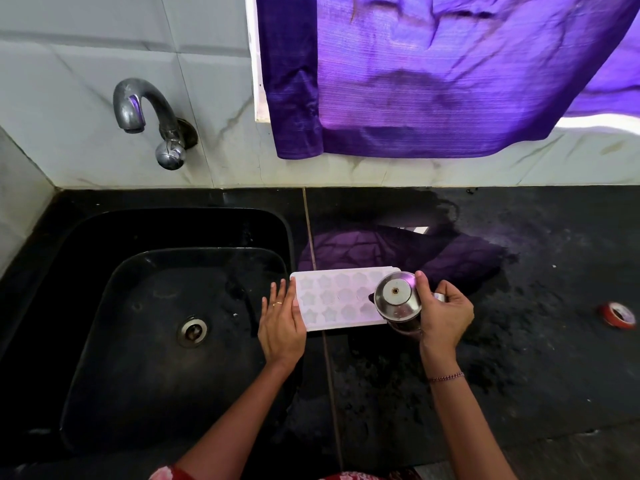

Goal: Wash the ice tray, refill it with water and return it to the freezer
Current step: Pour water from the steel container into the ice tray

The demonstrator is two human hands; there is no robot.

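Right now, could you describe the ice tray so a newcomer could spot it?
Start at the black sink; just right of its rim, on the black counter, lies a flat white ice tray. The left hand rests on its sink-side end, the right hand holds a steel pot over the other. It alone has star-shaped pockets.

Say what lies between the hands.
The white ice tray on the black counter, plus the steel vessel the right hand holds, seen in head view.

The lone head view looks steeply down, close above the worktop (pixel 540 348), sink (pixel 104 233) left of the left grip (pixel 282 323), wall (pixel 86 46) beyond.
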